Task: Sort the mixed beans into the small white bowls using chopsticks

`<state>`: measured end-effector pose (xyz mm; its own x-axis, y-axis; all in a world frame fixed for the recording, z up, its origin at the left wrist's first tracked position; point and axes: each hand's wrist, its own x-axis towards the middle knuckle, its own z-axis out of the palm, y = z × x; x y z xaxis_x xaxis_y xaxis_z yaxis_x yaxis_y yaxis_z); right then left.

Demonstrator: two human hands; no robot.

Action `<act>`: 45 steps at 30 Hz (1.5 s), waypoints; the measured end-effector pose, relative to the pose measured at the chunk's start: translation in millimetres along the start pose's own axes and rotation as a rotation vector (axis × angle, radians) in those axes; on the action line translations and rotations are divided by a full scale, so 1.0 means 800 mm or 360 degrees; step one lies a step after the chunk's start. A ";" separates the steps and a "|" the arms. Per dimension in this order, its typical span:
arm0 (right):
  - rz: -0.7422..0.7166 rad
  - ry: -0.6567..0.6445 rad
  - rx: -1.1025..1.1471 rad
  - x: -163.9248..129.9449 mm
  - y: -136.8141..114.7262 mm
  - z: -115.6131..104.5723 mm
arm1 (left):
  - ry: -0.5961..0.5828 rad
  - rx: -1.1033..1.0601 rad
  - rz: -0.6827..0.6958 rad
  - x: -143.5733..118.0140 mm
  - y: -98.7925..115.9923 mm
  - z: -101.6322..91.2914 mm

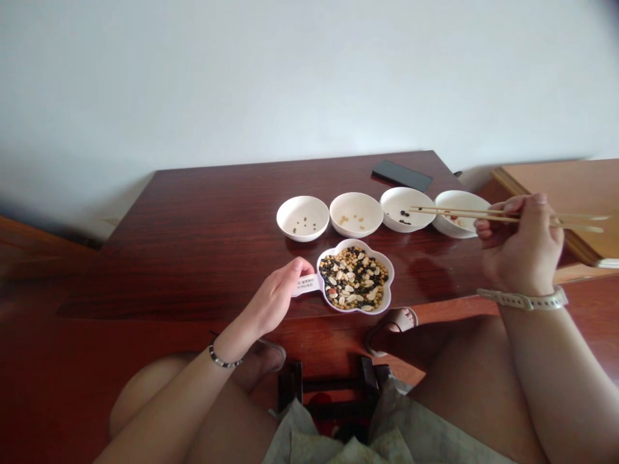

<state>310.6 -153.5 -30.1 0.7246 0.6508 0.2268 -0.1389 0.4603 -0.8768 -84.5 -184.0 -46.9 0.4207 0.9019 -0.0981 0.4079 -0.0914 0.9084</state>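
My left hand (280, 290) is closed round the short labelled handle of a white flower-shaped dish (391, 283). Yellow beans, black beans and pale peanuts, with a reddish piece among them, fill the dish. My right hand (522, 241) grips a pair of wooden chopsticks (464, 213), whose tips are over the bowl with black beans (394, 198); I see nothing pinched between them. Partly behind my right fingers and the sticks is the rightmost bowl (447, 198), with reddish and pale pieces. Further left stand a bowl with yellow beans (355, 200) and a bowl with small greenish beans (302, 205).
The white bowls stand in a row on a dark red-brown table (217, 238). Behind them lies a dark phone (402, 175), near the white wall (290, 77). A lighter wooden surface (575, 187) is at the right. My legs are below the table's front edge.
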 end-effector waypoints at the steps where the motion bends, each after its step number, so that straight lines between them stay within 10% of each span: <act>1: -0.0013 -0.0005 -0.0039 0.000 0.001 -0.002 | 0.0007 0.0007 -0.0005 0.000 0.000 0.000; 25: -0.0023 -0.0358 -0.0094 -0.046 -0.028 -0.014 | -0.0003 0.0046 0.0059 -0.013 -0.004 -0.009; 36: 0.0810 -0.0919 -0.0288 -0.070 -0.037 0.006 | -0.0110 0.0150 0.0083 -0.014 0.006 -0.009; 45: 0.0964 -0.1157 -0.0375 -0.081 -0.032 0.006 | -0.0105 0.0235 0.0125 -0.012 0.014 -0.010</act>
<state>264.0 -204.7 -20.5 -0.0291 0.9878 -0.1532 -0.1549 -0.1559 -0.9755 -90.6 -190.4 -32.5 0.5060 0.8604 -0.0600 0.4842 -0.2259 0.8453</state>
